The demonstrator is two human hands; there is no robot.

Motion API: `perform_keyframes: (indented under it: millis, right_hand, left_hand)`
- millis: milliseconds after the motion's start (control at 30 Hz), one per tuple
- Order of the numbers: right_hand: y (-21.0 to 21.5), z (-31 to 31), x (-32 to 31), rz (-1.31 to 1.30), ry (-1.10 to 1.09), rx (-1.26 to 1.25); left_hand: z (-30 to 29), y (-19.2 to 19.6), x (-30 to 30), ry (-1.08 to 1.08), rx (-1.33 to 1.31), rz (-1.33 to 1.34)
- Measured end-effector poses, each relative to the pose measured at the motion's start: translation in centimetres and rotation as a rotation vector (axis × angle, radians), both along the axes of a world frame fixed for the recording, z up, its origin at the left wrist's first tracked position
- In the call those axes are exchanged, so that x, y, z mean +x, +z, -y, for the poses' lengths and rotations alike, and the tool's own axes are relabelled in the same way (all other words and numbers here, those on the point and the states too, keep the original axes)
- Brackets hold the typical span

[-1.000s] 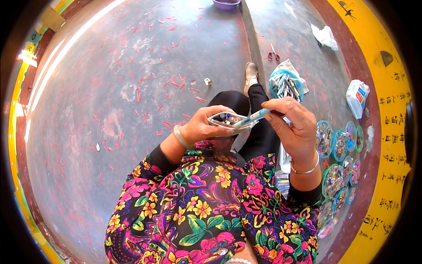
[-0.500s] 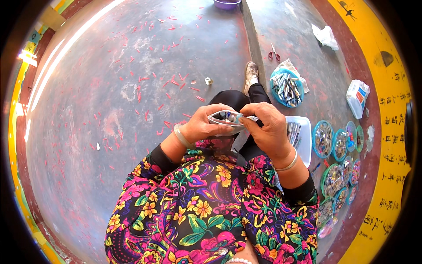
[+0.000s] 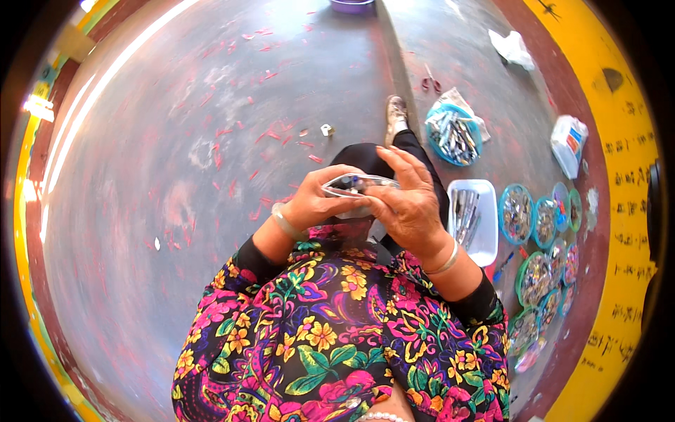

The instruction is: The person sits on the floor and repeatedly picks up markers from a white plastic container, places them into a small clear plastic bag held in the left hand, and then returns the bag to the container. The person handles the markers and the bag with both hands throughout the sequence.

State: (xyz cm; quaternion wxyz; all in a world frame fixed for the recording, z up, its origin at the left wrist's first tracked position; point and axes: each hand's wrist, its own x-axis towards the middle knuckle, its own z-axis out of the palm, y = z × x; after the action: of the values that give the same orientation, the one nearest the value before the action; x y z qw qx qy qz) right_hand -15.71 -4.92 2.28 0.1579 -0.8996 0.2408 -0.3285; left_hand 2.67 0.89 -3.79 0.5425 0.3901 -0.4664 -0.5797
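In front of my chest, a clear plastic pouch (image 3: 337, 195) is held with its mouth spread. Dark and light pen-like ends (image 3: 354, 183) show inside it. My left hand (image 3: 314, 197) is closed round the pouch's left side. At the other side, the index finger and thumb of my right hand (image 3: 416, 216) grip the pouch's rim, the other fingers stretched up and away. The right hand hides part of the opening. Just right of my knee, a white plastic tub (image 3: 485, 247) holds several silvery pens (image 3: 463, 211).
Ahead right stands a blue basket (image 3: 431, 146) full of pens, with scissors (image 3: 431, 81) beyond it. Several round baskets (image 3: 517, 214) of small parts line the right side. White bags (image 3: 569, 146) lie by the wall. Red bits (image 3: 271, 133) litter the floor; a purple basin (image 3: 351, 7) stands far off.
My right hand has shifted left over the pouch's mouth, and its outer fingers have lifted and spread. The left hand keeps its hold on the pouch. The view has shifted slightly.
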Motion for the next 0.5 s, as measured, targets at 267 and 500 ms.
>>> perform_keyframes:
  millis: [267, 500]
  right_hand:
    - [-1.8, -0.1, -1.9, 0.233, -0.053, -0.022]
    - [-11.9, 3.1, -12.7, 0.343, -0.717, 0.185]
  left_hand:
    - [0.1, -0.2, -0.1, 0.068, 0.018, 0.043]
    - [-0.3, 0.7, -0.7, 0.162, 0.015, 0.13]
